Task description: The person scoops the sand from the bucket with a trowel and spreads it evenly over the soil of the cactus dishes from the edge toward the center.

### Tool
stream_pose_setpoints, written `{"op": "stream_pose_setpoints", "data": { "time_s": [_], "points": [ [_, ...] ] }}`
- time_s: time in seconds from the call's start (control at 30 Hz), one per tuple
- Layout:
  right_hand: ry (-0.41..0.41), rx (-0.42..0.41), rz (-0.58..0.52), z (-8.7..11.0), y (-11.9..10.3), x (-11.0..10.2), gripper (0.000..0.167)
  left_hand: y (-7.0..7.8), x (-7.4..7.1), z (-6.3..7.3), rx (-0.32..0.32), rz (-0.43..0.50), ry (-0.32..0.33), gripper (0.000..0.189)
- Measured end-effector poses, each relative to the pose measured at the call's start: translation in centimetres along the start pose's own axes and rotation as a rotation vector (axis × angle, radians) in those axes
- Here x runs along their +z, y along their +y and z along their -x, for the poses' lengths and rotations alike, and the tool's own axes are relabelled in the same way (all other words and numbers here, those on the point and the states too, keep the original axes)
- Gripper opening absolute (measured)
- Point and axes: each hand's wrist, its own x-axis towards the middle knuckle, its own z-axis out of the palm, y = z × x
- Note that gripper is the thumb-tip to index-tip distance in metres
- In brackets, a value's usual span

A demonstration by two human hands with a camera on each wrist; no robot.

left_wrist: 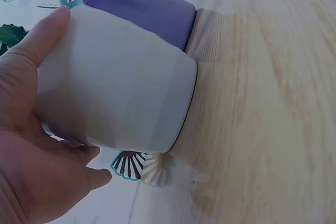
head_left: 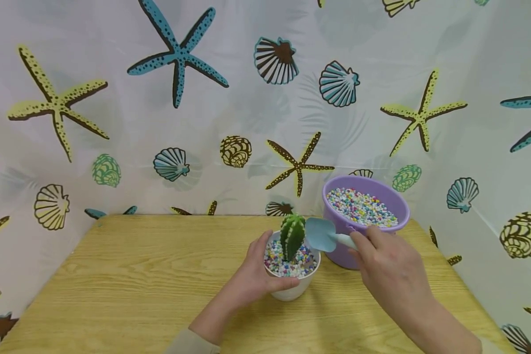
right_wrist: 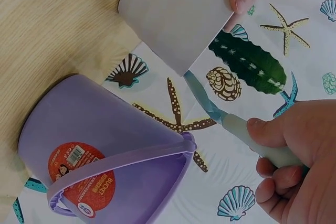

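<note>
A white plant pot stands on the table, with a green cactus upright among small multicoloured pebbles. My left hand grips the pot at its left side, thumb along the near rim and fingers round the back. In my right hand is the pale handle of a small toy shovel. Its light blue blade points left, right at the pot's right rim beside the cactus. The right wrist view has the shovel edge-on against the rim, its blade's tip partly hidden there.
Just right of the pot stands a purple bucket, filled high with similar coloured pebbles. Its handle hangs down over a red label. Behind the wooden table hangs a white cloth printed with starfish and shells.
</note>
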Motion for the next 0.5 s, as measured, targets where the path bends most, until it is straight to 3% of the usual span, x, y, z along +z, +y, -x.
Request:
{"op": "stream_pose_setpoints", "data": {
  "time_s": [0.2,0.5],
  "points": [
    [0.004,0.031,0.001,0.1,0.7,-0.3,0.035,-0.1,0.0,-0.1,-0.004,0.086,-0.025,0.131],
    [-0.011,0.116,-0.015,0.6,2.0,-1.2,0.036,-0.1,0.0,0.0,0.001,0.079,-0.024,0.130]
  ]
}}
